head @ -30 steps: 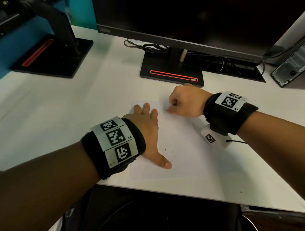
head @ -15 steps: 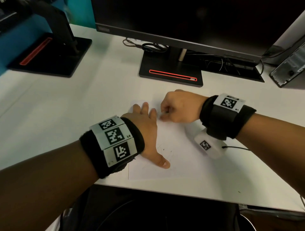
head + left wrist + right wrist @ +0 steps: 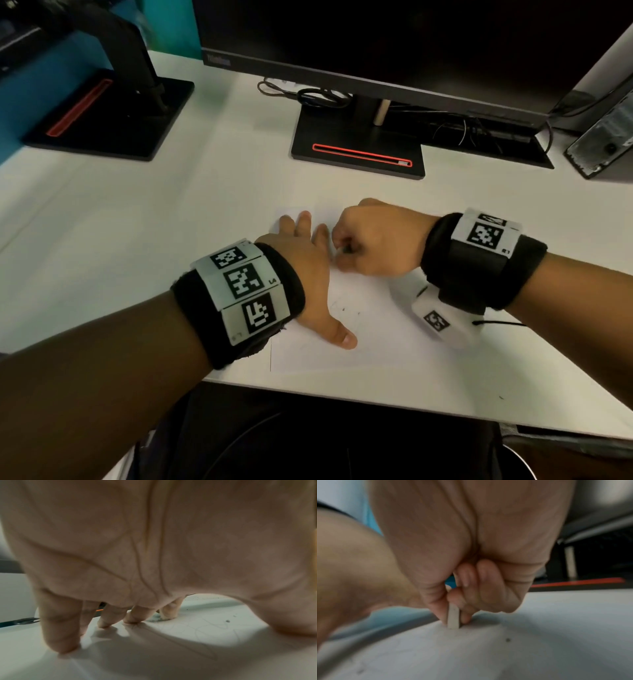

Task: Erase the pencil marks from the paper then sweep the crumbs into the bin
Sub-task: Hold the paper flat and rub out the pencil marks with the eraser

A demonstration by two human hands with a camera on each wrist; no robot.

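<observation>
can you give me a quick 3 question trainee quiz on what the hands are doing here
1. True or false: the left hand lies flat on the paper.
2. What does the right hand pinch? A) pencil B) eraser C) brush
3. Fill in: dark crumbs lie on the ____.

Key:
1. True; its fingers are spread, pressing the sheet.
2. B; the eraser stands on end, its tip on the paper.
3. paper

Head camera is looking down from above both wrists; 2 wrist cameras are sitting close behind fingers, sharing the paper (image 3: 373, 329) beneath fingertips.
</observation>
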